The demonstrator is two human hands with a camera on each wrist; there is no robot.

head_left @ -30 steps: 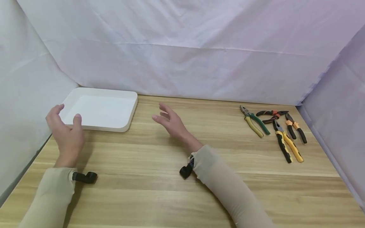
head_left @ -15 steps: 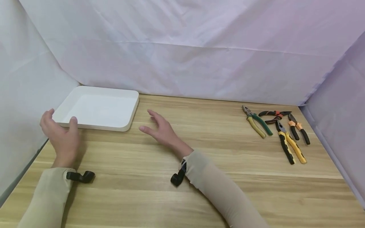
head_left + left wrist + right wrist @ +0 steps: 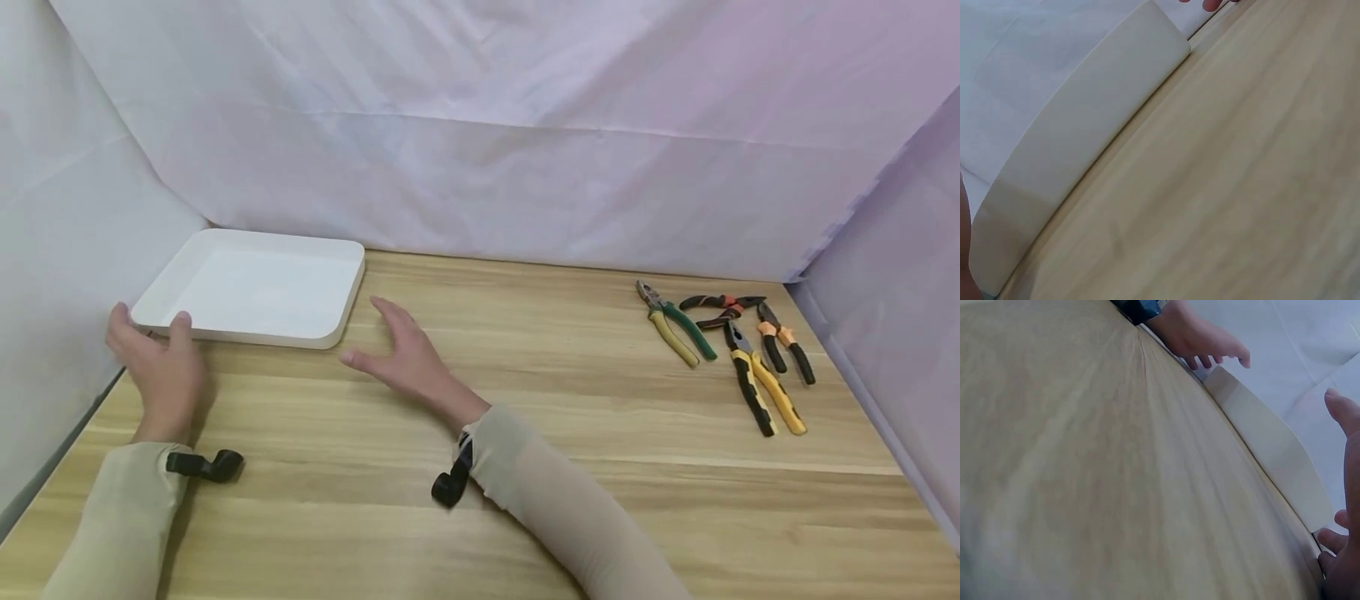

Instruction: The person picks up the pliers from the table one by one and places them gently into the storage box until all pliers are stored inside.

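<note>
A shallow white tray point(image 3: 258, 287) lies on the wooden table, against the back left corner of the cloth. My left hand point(image 3: 159, 371) is at its front left corner, thumb raised at the front wall and fingers spread beside the corner. In the right wrist view the left hand point(image 3: 1194, 337) is loosely curved at the tray's far end. My right hand point(image 3: 405, 354) hovers right of the tray's front right corner, thumb and fingers apart, holding nothing. The tray's front wall point(image 3: 1085, 119) fills part of the left wrist view.
Several pliers lie at the right: a yellow-and-green pair point(image 3: 675, 329), a black-and-red pair point(image 3: 729, 302), a yellow-and-black pair point(image 3: 750, 367) and an orange-and-black pair point(image 3: 780, 337). White cloth walls point(image 3: 480, 183) stand behind and at both sides.
My right hand has moved left towards the tray, its thumb and fingers spreading wider. My left hand has shifted slightly left and lower around the tray's corner. The pliers lie as before.
</note>
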